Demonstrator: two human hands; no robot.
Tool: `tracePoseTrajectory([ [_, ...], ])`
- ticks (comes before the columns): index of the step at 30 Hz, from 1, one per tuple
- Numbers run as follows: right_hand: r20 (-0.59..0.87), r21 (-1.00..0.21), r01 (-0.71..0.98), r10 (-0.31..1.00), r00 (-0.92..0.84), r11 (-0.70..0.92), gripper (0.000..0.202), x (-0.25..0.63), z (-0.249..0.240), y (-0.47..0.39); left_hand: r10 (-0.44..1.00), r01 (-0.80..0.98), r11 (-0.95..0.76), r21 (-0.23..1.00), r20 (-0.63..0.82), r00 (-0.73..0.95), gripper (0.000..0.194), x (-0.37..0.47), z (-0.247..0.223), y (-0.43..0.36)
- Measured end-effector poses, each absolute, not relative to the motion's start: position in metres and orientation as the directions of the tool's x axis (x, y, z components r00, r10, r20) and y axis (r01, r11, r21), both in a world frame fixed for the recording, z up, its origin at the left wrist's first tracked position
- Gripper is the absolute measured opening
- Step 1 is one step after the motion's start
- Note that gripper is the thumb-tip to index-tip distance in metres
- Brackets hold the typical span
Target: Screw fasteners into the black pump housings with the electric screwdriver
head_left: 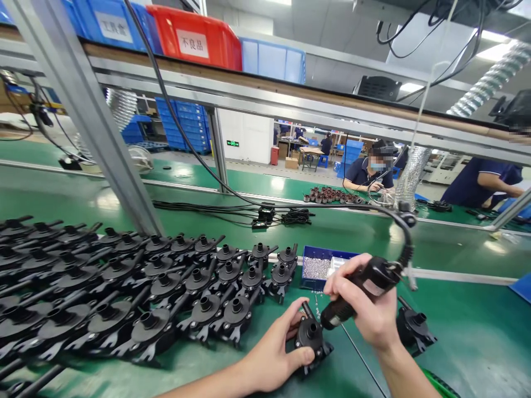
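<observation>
My left hand (277, 354) grips a black plastic pump housing (310, 331) with a round spout on top, thumb on its near side and fingers around its far side. In my right hand (369, 304) is a black corded electric screwdriver (375, 276), tilted so its nose meets the upper right side of the housing. The tip itself is hidden there. A blue parts tray (309, 283) with many small metal screws stands just beyond both hands. Loose screws (316, 301) lie between the tray and the housing. Another black pump housing (415, 326) sits right of my right wrist.
Rows of similar black housings (149, 326) fill the left of the green bench (232, 365). A thin metal rod (365, 362) lies below the screwdriver. Black cables (207, 209) run behind. An aluminium post (91, 110) and shelf with bins rise ahead. A co-worker (371, 168) sits opposite.
</observation>
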State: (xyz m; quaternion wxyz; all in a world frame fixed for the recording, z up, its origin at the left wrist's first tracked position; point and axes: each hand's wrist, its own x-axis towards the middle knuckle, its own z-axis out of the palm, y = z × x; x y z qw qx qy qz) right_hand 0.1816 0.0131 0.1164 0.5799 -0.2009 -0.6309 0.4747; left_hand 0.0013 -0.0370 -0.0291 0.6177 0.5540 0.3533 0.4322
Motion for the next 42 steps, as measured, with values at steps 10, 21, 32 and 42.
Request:
tracePoseTrajectory([
  [10, 0.456, -0.851, -0.498, 0.703, -0.546, 0.165, 0.016, 0.187, 0.117, 0.001, 0.916, -0.129, -0.02, 0.991, 0.069, 0.396, 0.115, -0.002, -0.027, -0.036],
  [21, 0.399, -0.903, -0.37, 0.747, -0.531, 0.22, 0.016, 0.18, 0.102, -0.008, 0.932, -0.192, 0.04, 0.981, 0.033, 0.36, 0.103, 0.001, -0.021, -0.037],
  [32, 0.482, -0.872, -0.239, 0.837, -0.261, 0.427, 0.009, 0.161, 0.104, -0.016, 0.944, -0.248, 0.052, 0.967, 0.034, 0.329, 0.107, 0.004, -0.021, -0.041],
  [42, 0.519, -0.817, -0.411, 0.827, -0.216, 0.405, 0.013, 0.169, 0.132, -0.004, 0.935, -0.251, -0.005, 0.968, 0.094, 0.342, 0.108, 0.021, -0.029, -0.048],
])
